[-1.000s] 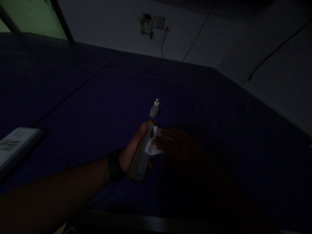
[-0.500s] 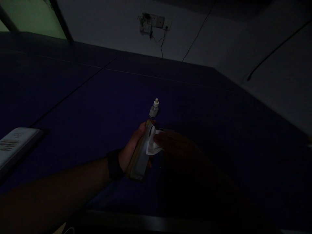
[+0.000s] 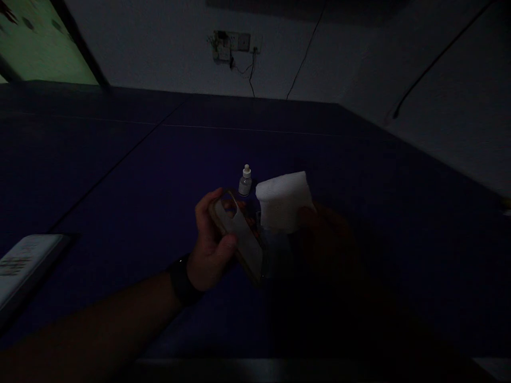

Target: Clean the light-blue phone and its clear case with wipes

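Note:
My left hand [image 3: 209, 258], a dark band on its wrist, is closed around a phone case [image 3: 248, 246] with a large camera cutout at its upper end. The thumb presses on the near face of the case, and the fingers pass behind it. To the right, my right hand [image 3: 325, 229] grips a folded white cloth [image 3: 282, 199] by its lower right side; deep shadow hides most of that hand. Cloth and case are close together, and I cannot tell whether they touch. Just beyond the case stands a small dropper bottle [image 3: 245, 185] with a white cap.
A dark purple surface [image 3: 159, 175] stretches to the wall, with a seam running across its left part. On the left lies a white box [image 3: 30, 260] with printing on it. Wall sockets [image 3: 235, 42] with plugs and hanging cables are at the back. The room is very dim.
The white cloth has come off the case and moved to the right, now spread wider. My left hand has turned the case, so it leans the other way. The view has shifted slightly.

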`<state>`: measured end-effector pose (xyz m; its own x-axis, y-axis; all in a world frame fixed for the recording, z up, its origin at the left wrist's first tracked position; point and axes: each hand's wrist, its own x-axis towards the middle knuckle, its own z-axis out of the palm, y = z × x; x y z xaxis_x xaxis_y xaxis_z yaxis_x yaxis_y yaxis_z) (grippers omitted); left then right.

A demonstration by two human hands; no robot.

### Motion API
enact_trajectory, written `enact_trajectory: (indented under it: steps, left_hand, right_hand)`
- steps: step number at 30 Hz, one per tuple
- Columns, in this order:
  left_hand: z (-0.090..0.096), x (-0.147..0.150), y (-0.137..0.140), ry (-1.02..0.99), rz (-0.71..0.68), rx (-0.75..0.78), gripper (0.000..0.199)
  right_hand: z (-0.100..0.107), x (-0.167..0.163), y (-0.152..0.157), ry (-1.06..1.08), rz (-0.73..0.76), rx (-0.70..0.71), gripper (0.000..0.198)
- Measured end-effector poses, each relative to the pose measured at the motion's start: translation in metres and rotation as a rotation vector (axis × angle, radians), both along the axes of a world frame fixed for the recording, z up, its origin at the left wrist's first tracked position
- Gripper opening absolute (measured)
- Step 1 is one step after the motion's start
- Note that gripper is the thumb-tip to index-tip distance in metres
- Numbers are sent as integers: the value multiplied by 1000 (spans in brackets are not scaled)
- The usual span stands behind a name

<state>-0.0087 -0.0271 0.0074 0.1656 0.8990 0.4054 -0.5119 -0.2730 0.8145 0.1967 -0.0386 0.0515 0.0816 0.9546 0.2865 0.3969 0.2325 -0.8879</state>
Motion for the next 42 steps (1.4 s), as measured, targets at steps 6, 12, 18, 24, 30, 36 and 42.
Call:
enact_trajectory:
  steps: [6,12,18,24,30,36,42]
  left_hand:
    - [-19,-6,21,127,350,581,69]
    - [-14,-2,10,34,339,447,58]
    - [-12,-3,5,20,344,385,56]
    - [-7,-3,-2,17,265,293,55]
    - [-9,-2,-2,11,265,290,56]
    - [-9,-5,0,7,251,241,59]
    - [-7,-1,1,-53,192,185,58]
  right_hand:
    - [-10,-2,1,-496,546,683,31]
    - [-22,-22,5,-694,801,544,35]
    - [-22,-27,6,-839,817,550,28]
    - [-14,-25,-9,-631,977,470,25]
    - [-24,-23,-4,-552,996,391,30]
    - [-16,-28,-6,-662,932,409,29]
    - [-21,-25,-9,-475,918,357,26]
